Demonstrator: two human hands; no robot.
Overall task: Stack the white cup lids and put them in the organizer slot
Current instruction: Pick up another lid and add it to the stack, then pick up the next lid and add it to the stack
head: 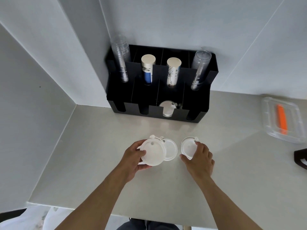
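My left hand (132, 156) grips a small stack of white cup lids (152, 151), held slightly above the counter. A further white lid (171, 151) lies flat just right of that stack, partly under it. My right hand (198, 159) has its fingers closed around the edge of a single white lid (187, 146) on the counter. The black organizer (199, 107) stands against the back wall. Its third front slot from the left holds white lids (167, 109); the other front slots look dark.
The organizer's back row holds two stacks of clear cups (120, 62) and two stacks of paper cups (147, 68). A clear plastic box with an orange item (282, 118) sits at the right. A dark object (300, 158) is at the right edge. The counter's front edge is near me.
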